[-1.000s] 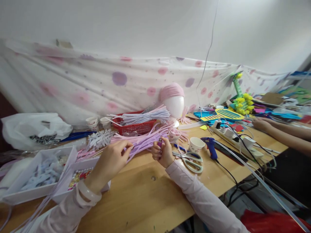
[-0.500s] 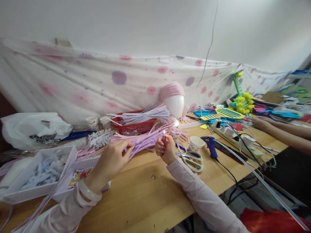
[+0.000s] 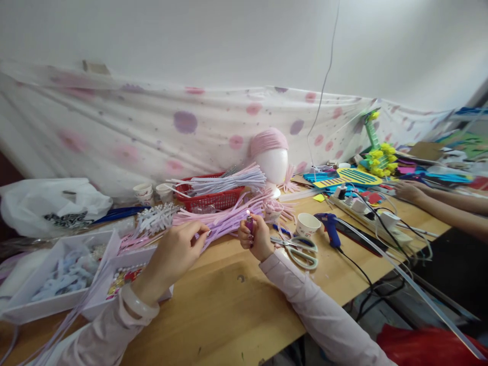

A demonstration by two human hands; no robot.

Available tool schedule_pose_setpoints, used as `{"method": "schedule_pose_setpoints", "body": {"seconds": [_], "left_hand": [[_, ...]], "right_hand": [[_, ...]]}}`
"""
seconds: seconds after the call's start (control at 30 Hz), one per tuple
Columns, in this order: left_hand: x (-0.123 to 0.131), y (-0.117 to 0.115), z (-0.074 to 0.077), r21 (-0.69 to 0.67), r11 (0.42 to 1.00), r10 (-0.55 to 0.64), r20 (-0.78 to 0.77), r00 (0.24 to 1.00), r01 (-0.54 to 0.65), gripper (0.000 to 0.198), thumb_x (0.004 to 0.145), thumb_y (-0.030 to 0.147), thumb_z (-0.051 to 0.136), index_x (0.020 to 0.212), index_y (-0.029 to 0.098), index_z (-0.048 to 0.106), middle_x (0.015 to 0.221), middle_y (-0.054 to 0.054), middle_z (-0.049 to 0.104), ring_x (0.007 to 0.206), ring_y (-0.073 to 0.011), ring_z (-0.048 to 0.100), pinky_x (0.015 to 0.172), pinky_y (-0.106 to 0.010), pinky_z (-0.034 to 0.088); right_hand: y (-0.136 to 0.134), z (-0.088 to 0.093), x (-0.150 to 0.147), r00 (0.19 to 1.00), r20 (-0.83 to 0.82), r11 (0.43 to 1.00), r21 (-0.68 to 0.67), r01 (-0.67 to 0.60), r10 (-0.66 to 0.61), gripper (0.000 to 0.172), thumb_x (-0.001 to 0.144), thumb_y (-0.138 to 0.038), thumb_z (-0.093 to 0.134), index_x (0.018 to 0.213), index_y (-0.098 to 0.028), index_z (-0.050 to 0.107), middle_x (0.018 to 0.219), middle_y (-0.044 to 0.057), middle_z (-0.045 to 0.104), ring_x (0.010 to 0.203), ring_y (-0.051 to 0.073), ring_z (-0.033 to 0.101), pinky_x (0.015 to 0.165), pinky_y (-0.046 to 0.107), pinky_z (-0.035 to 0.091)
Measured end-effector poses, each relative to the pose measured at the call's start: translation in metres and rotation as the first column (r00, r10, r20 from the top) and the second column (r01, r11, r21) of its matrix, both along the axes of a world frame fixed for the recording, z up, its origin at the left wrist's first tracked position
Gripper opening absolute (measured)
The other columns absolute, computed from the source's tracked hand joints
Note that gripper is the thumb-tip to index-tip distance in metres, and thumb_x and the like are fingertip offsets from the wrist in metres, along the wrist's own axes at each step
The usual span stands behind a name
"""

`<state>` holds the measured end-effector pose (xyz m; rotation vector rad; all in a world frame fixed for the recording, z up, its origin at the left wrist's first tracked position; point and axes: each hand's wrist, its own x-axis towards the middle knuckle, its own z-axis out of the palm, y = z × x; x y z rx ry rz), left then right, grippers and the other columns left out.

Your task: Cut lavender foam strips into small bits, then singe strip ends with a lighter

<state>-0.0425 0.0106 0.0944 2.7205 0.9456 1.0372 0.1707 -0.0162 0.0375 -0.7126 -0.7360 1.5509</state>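
A purple lighter [image 3: 249, 224] with a lit flame is upright in my right hand [image 3: 260, 239], the fingers wrapped round it. To its left, my left hand [image 3: 178, 248] is closed in a pinch, thumb and forefinger together; what is between them is too small to make out. Behind both hands lies a bundle of pink and purple fuzzy stems [image 3: 224, 219]. Scissors [image 3: 299, 250] with pale handles rest just right of my right hand, near a white paper cup [image 3: 307, 223].
At left are white boxes [image 3: 57, 305] of craft pieces and a plastic bag [image 3: 57, 206]. A red basket [image 3: 209, 199] and foam head [image 3: 272, 165] stand behind. Rightward are a blue glue gun [image 3: 331, 231], a corded power strip [image 3: 375, 223] and another person's hands [image 3: 407, 190].
My right hand has moved slightly left and down with the lit lighter, closer to my left hand. The left hand has stayed almost still.
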Motion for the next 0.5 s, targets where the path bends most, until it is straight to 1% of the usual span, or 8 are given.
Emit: {"method": "schedule_pose_setpoints", "body": {"seconds": [0.13, 0.3, 0.5], "left_hand": [[-0.001, -0.001, 0.002, 0.001, 1.0, -0.006, 0.001, 1.0, 0.006, 0.016, 0.081, 0.021, 0.049, 0.078, 0.018, 0.064, 0.078, -0.002, 0.07, 0.066, -0.015, 0.064, 0.063, -0.025, 0.044], [0.0, -0.002, 0.003, 0.005, 1.0, -0.013, 0.011, 1.0, 0.013, 0.015, 0.08, 0.02, 0.049, 0.078, 0.018, 0.064, 0.077, -0.002, 0.07, 0.066, -0.0147, 0.063, 0.063, -0.025, 0.044], [-0.001, 0.0, 0.001, -0.015, 1.0, -0.012, 0.015, 1.0, 0.012, 0.014, 0.081, 0.021, 0.05, 0.079, 0.018, 0.064, 0.078, -0.002, 0.07, 0.067, -0.0146, 0.063, 0.065, -0.025, 0.044]], "right_hand": [[0.0, 0.003, 0.006, 1.0, -0.028, 1.0, 0.003, 0.005, -0.005, 0.04, 0.069, -0.052, 0.044, 0.048, -0.021, 0.033, 0.039, -0.009, 0.02, 0.034, 0.005, 0.011, 0.032, 0.017, 0.008], [-0.001, 0.009, 0.015, 0.995, -0.074, 0.997, 0.025, 0.071, -0.069, 0.039, 0.071, -0.05, 0.043, 0.047, -0.021, 0.033, 0.039, -0.009, 0.02, 0.034, 0.005, 0.011, 0.032, 0.018, 0.009], [-0.002, 0.012, 0.026, 0.983, -0.108, 0.986, 0.062, 0.152, -0.145, 0.041, 0.075, -0.048, 0.039, 0.046, -0.02, 0.033, 0.039, -0.008, 0.02, 0.034, 0.006, 0.011, 0.032, 0.018, 0.01]]}}
